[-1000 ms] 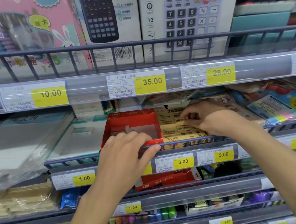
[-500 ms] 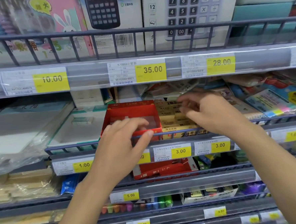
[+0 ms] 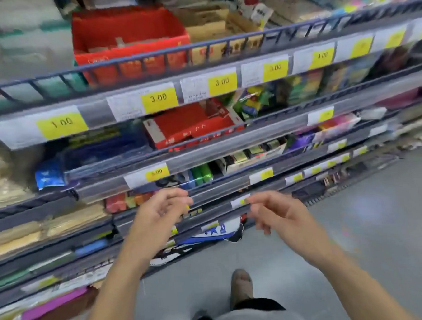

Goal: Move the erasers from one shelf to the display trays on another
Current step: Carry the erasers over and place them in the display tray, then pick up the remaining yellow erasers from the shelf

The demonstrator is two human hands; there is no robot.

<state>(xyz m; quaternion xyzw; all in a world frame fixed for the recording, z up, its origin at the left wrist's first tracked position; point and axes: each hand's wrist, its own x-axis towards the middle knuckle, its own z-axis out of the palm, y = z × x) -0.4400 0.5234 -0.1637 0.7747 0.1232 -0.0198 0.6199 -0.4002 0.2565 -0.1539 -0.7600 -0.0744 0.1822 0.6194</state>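
Tiered store shelving (image 3: 204, 145) with yellow price tags (image 3: 158, 98) fills the view. Red display tray (image 3: 128, 38) sits at the top shelf's front rail. Left hand (image 3: 156, 220) and right hand (image 3: 280, 217) hang before the lower shelves, fingers loosely curled, holding nothing; blur hides any erasers.

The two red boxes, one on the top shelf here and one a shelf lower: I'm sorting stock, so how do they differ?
The upper red box is an open tray standing upright behind the rail; the lower red box lies flatter, with a white edge showing. The upper one is seen from above, showing its inside; the lower one is half hidden under the price strip. Both are red cardboard. Neither hand touches them.
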